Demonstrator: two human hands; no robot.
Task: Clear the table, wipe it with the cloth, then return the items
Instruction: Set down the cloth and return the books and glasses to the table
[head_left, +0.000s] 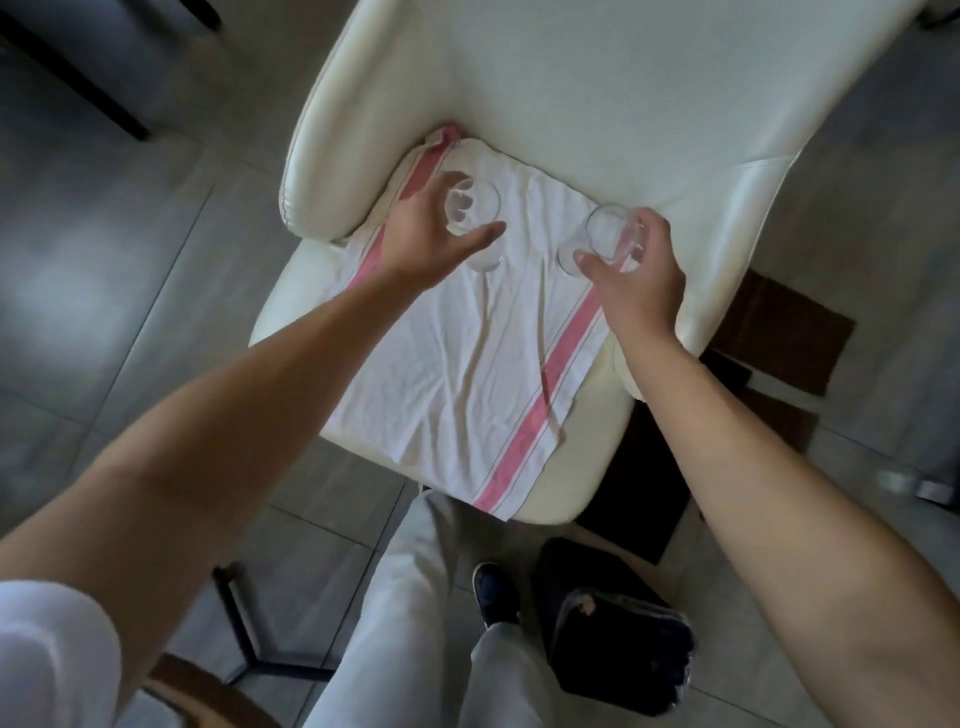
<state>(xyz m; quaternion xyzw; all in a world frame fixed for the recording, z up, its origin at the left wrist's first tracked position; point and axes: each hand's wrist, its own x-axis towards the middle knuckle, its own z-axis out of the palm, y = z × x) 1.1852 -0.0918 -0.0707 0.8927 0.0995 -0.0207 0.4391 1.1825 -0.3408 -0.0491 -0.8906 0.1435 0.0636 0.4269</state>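
We see the cream armchair (597, 104) from above, its left armrest (332, 156) close beside our left hand (431, 234). That hand's fingers wrap a clear glass (475, 213) standing on the white cloth (467, 353) with red stripes, spread over the seat. Open cloth lies between the two glasses. Our right hand (639, 280) clamps the second glass (605, 234), tilted, near the right armrest. The cloth's near corner hangs over the seat's front edge; grey floor tiles (130, 260) lie open to the left.
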